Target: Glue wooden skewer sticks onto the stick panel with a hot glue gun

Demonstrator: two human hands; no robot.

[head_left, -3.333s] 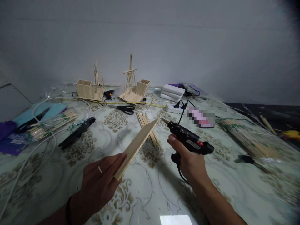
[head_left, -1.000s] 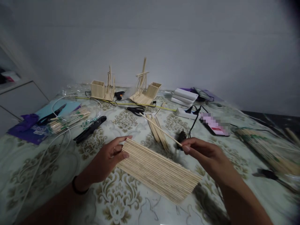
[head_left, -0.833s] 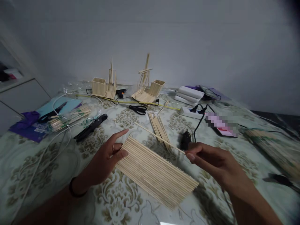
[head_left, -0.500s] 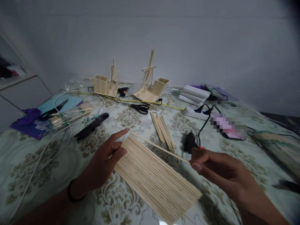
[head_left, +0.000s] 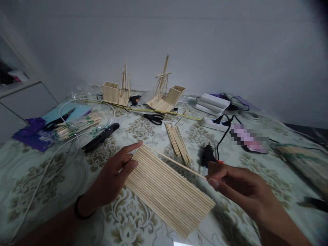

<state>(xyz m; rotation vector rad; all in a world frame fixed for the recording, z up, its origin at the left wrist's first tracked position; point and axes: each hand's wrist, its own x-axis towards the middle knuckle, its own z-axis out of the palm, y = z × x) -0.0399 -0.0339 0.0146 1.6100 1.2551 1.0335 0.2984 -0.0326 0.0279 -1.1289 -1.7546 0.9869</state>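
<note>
A flat panel of thin wooden sticks laid side by side (head_left: 169, 191) slants across the front of the table. My left hand (head_left: 120, 171) grips its far left corner, thumb on top, with the index finger stretched to the tip of a single wooden stick (head_left: 176, 162). Between thumb and fingers, my right hand (head_left: 230, 181) pinches the other end of that stick. The stick runs along the panel's far edge, meeting it near the left corner and standing slightly apart toward the right. Just beyond my right hand lies a black glue gun (head_left: 208, 155), partly covered by the fingers.
Loose sticks (head_left: 178, 143) lie behind the panel, with black scissors (head_left: 153, 118) farther back. Two stick-built models (head_left: 118, 94) stand by the wall. A power strip (head_left: 212, 123) with cables sits at right. On the left are a black-handled tool (head_left: 101, 137) and bagged sticks (head_left: 77, 126).
The panel's right end has shifted slightly up and to the left. My right hand has moved a little left with the stick, and my left grip stays nearly the same.
</note>
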